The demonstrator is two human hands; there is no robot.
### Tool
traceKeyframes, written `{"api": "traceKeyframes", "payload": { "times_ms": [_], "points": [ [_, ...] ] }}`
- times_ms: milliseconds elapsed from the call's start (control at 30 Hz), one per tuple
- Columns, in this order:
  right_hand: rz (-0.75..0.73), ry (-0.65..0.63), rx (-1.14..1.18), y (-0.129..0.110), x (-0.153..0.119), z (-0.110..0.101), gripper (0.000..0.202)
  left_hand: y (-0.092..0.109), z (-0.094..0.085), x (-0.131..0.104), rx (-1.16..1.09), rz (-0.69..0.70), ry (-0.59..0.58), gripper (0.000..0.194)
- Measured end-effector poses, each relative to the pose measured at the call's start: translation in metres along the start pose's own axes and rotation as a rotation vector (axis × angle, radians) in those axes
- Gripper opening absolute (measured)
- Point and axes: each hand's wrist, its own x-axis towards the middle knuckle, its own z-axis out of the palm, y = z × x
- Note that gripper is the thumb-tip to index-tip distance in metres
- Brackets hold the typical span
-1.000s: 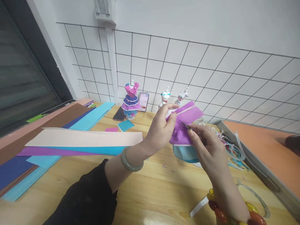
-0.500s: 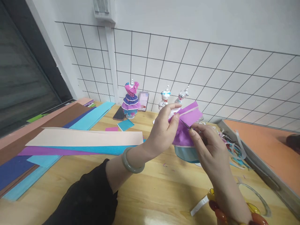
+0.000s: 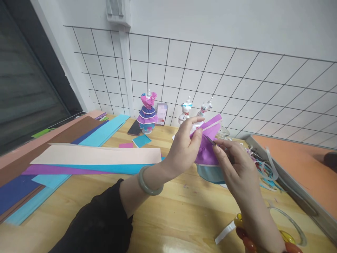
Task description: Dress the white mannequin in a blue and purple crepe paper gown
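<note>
A small dress form wears a purple layer (image 3: pixel 206 154) above a light blue skirt (image 3: pixel 210 174). My left hand (image 3: pixel 184 147) pinches the upper part of the purple material, thumb and fingers pressed together on it. In my right hand (image 3: pixel 234 158) is a thin dark pointed tool (image 3: pixel 210 140), its tip against the purple material just right of my left thumb. A purple flap with a white stripe (image 3: pixel 214 126) sticks up to the right above the tool. The form's body is mostly hidden behind my left hand.
Long paper strips (image 3: pixel 100 154) in several colours cover the left of the table. At the back stand a dressed form (image 3: pixel 147 114), a phone (image 3: pixel 162 114) and two white forms (image 3: pixel 185 110). Ribbon scraps (image 3: pixel 267 172) lie at the right, beside an orange-bottomed tray (image 3: pixel 297 165).
The striped purple flap has turned and looks narrower. The tool in my right hand has shifted slightly right, and my left hand has hardly moved.
</note>
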Motion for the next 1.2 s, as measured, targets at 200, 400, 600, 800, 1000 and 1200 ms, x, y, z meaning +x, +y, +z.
{"api": "traceKeyframes", "payload": {
  "times_ms": [200,400,600,800,1000,1200],
  "points": [
    [0.01,-0.012,-0.019,-0.001,-0.001,-0.001,0.027,0.002,-0.001,0.0,-0.018,-0.032,-0.006,0.023],
    [-0.013,-0.014,-0.036,-0.002,0.0,-0.002,0.027,0.002,0.0,0.001,-0.042,-0.1,0.007,0.026],
    [-0.006,-0.045,-0.059,-0.004,0.001,-0.008,0.026,0.002,0.0,0.001,-0.058,-0.143,-0.028,0.035],
    [0.021,-0.047,-0.038,-0.004,0.001,-0.01,0.025,0.003,0.0,-0.001,-0.028,-0.084,-0.059,0.036],
    [0.021,-0.045,-0.017,-0.005,0.0,-0.01,0.025,0.001,0.0,-0.001,-0.017,-0.047,-0.03,0.036],
    [-0.005,-0.031,-0.043,-0.006,0.001,-0.011,0.022,0.0,0.0,0.0,-0.006,-0.034,-0.039,0.036]
  ]
}}
